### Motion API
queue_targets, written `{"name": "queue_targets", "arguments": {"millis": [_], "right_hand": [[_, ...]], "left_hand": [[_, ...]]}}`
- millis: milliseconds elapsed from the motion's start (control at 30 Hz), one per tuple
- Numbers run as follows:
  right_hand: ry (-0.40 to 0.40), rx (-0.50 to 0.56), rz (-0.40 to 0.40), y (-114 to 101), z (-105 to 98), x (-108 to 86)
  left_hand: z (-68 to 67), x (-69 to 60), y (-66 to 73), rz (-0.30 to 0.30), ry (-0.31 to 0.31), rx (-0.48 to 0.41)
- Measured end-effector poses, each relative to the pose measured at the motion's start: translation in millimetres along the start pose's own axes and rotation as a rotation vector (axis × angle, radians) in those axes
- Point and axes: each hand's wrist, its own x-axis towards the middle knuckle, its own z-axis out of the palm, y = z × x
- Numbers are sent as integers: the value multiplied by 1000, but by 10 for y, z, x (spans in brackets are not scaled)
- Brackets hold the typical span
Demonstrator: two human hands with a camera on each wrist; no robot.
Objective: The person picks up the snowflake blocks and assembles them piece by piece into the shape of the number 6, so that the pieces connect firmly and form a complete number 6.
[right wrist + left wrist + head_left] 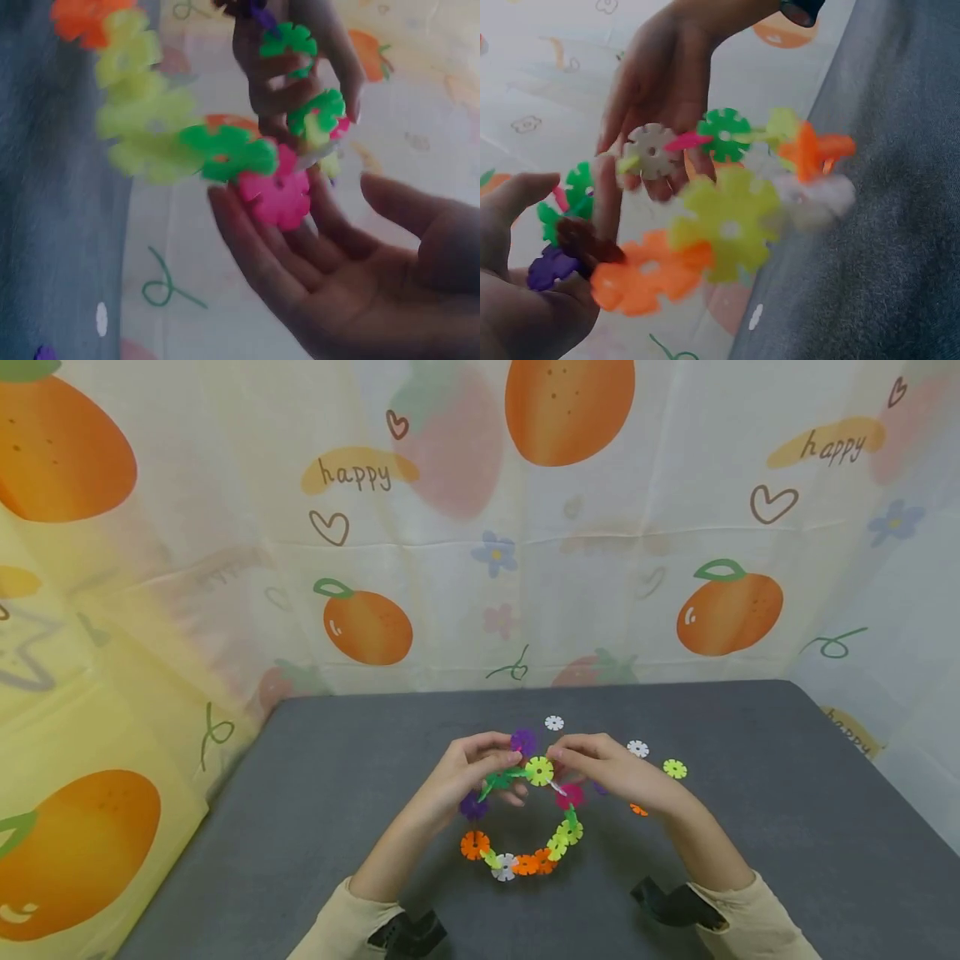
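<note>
Behind disc chain (539,771), cloth (450,577), reading "happy" (356,474)

A dark grey worktop (337,760) spreads beneath the hands (611,767). Beyond them hangs a pale cloth (450,568) printed with oranges (367,628), faded strawberries (447,452), brown hearts (329,528), blue flowers (495,554) and "happy" lettering (355,474). To their left, a yellow stretch of fabric (127,727) carries another large orange low down.
</note>
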Motion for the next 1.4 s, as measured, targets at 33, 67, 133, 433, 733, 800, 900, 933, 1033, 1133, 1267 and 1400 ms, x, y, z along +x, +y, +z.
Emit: {"name": "queue_targets", "arguments": {"millis": [33,67,133,433,733,800,900,933,1033,1133,1267,1400], "right_hand": [[36,-37,17,40,-17,13],[77,-83,43,90,-35,22],[156,-215,112,206,-67,37],[234,-556,374,696,-75,70],[285,-519,286,748,-135,90],[307,-390,218,663,-147,94],[372,-150,63,438,-152,84],[392,-74,-8,354,-143,72],[423,93,-218,103,-94,14],[370,191,-367,-75,-26,-51],[314,235,-409,-188,47,-100],[306,228,-411,-198,65,-105]], "left_hand": [[-16,12,-8,-8,17,-21],[-30,23,-14,-13,35,-45],[-60,41,-22,-23,72,-87],[-67,30,2,-42,119,-119],[19,-56,102,-54,119,-131],[51,-92,137,-51,101,-120],[101,-152,195,-49,72,-104],[117,-171,213,-49,65,-99],[155,-223,262,-52,58,-85],[182,-260,294,-44,44,-63],[204,-290,321,-24,16,-48],[211,-306,331,-17,4,-59]]}}
